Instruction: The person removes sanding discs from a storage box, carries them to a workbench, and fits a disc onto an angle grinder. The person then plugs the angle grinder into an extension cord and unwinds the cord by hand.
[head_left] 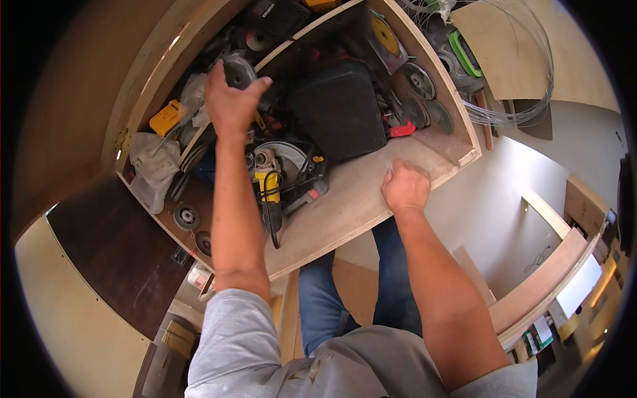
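My left hand (pixel 232 99) reaches into the wooden tool box, thumb and index finger spread apart. Just beyond its fingers lies a round grey disc (pixel 239 70); I cannot tell whether they touch it. With fingers curled, my right hand (pixel 406 186) rests on the box's bare wooden floor (pixel 345 192) near the front edge, with nothing visible in it. Between my arms sit a yellow angle grinder (pixel 269 189) and a circular saw blade (pixel 288 159). A black case (pixel 338 109) stands behind them.
Several discs, among them a yellow one (pixel 385 36), hang on the box's right wall. A yellow battery (pixel 164 118) and a plastic bag (pixel 152 162) lie at left. Coiled wire (pixel 547 79) is outside at upper right, and wooden boards (pixel 541 285) stand at lower right.
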Action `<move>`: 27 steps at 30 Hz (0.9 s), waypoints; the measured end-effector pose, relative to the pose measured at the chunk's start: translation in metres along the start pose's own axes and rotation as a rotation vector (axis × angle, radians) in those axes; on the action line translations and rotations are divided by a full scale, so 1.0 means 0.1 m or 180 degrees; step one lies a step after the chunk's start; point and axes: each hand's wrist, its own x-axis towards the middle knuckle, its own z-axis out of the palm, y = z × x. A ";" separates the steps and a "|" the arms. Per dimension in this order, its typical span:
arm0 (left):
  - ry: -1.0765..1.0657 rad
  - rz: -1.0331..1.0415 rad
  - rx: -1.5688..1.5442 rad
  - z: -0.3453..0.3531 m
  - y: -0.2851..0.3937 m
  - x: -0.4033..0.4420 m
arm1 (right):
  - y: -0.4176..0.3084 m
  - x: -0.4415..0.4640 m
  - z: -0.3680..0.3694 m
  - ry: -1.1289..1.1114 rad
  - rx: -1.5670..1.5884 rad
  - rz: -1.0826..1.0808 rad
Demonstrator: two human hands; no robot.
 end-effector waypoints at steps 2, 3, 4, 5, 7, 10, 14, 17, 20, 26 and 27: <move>-0.0102 -0.0034 0.0314 -0.02 -0.22 0.27 | 0.00 -0.01 0.01 0.0000 0.0007 -0.0008; -0.0154 -0.0048 0.0471 -0.03 -0.32 0.40 | 0.01 -0.01 0.01 0.0022 0.0017 -0.0028; -0.0090 -0.0063 0.0592 -0.03 -0.39 0.49 | 0.01 -0.01 0.02 0.0038 0.0007 -0.0033; 0.0023 -0.0018 0.0673 0.00 -0.45 0.51 | 0.00 -0.01 0.02 0.0053 -0.0003 -0.0037; 0.0253 0.0062 0.0840 0.02 -0.46 0.56 | -0.01 0.00 0.01 0.0054 -0.0033 -0.0052; 0.0752 0.0430 0.0588 0.10 -0.16 0.37 | 0.00 -0.01 -0.04 -0.0015 -0.0028 -0.0083; -0.0133 -0.0392 -0.1761 0.54 0.78 -0.45 | 0.03 -0.02 0.00 -0.0024 -0.0007 -0.0009; -0.1569 -0.1803 -0.3372 1.07 1.49 -0.97 | 0.02 -0.01 0.01 0.0052 0.0044 -0.0021; -0.2466 -0.3148 -0.4344 1.60 1.86 -1.14 | 0.02 -0.02 0.03 0.0132 0.0118 -0.0034; -0.2194 -0.3664 -0.5407 2.14 2.13 -1.01 | 0.07 -0.03 0.04 0.0073 0.0116 -0.0095; -0.2135 -0.3592 -0.5460 2.18 2.13 -0.97 | 0.08 -0.03 0.07 0.0105 0.0097 -0.0126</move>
